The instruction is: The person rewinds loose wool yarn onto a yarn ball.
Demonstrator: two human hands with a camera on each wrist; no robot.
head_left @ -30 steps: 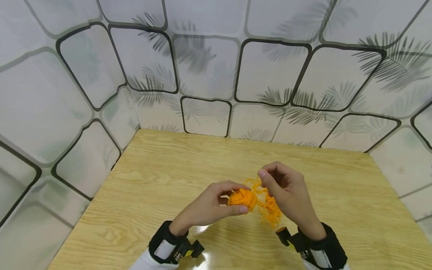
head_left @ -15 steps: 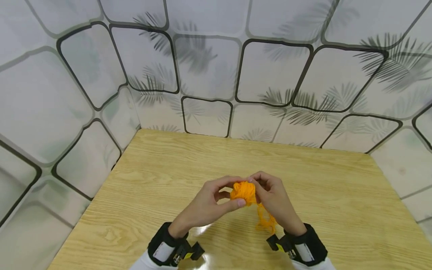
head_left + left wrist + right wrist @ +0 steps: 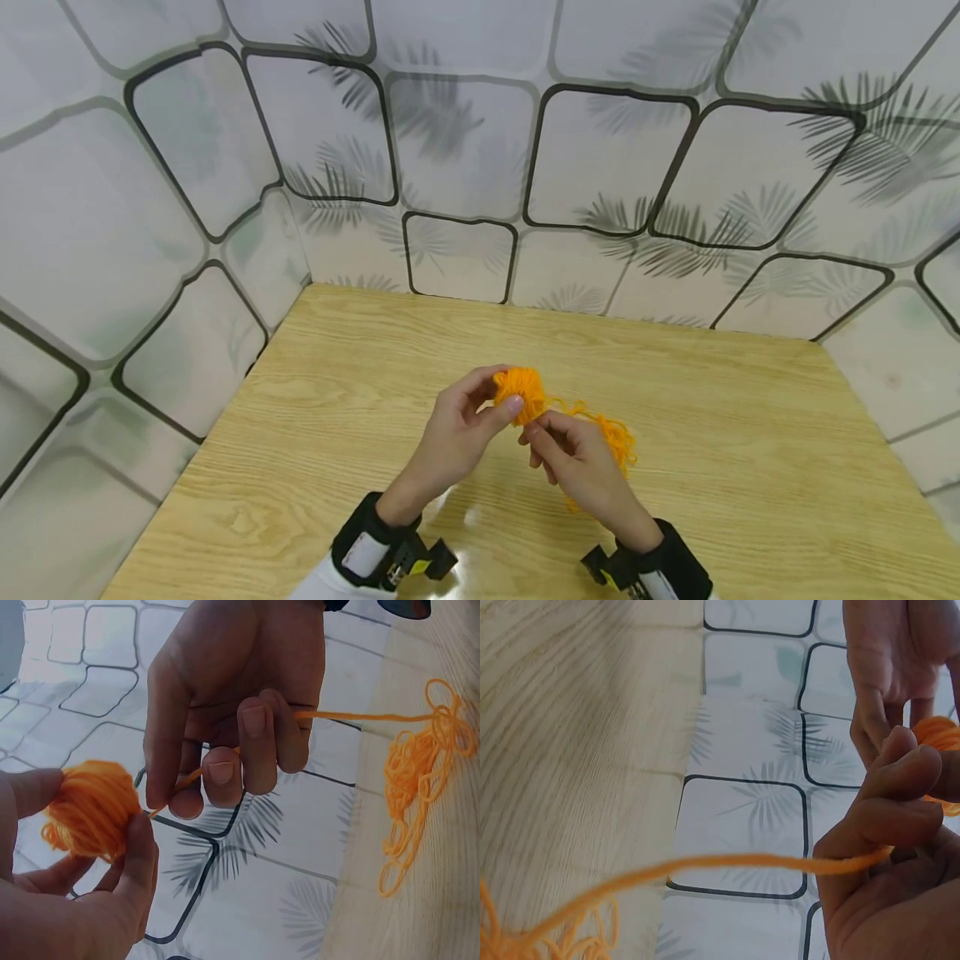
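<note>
A small ball of orange yarn (image 3: 522, 393) is gripped by my left hand (image 3: 459, 429), thumb on the near side and fingers behind it. Just below and right of the ball, my right hand (image 3: 581, 462) pinches the yarn strand (image 3: 191, 778) between thumb and forefinger. In the left wrist view the strand runs through the right hand's curled fingers and out to a loose tangle of yarn (image 3: 412, 776). The right wrist view shows the same strand (image 3: 705, 861) leading from the right palm toward the tangle. Part of the tangle is hidden behind the right hand in the head view.
A light wood table (image 3: 360, 350) lies under both hands. Behind it and to the left stand walls (image 3: 465, 150) covered with a stone-and-leaf pattern. Each wrist wears a black strap with a small camera (image 3: 438, 560).
The left hand has lifted the ball up and slightly left. The right hand first came in to the ball's right side, then passed below it, drawing the strand along.
</note>
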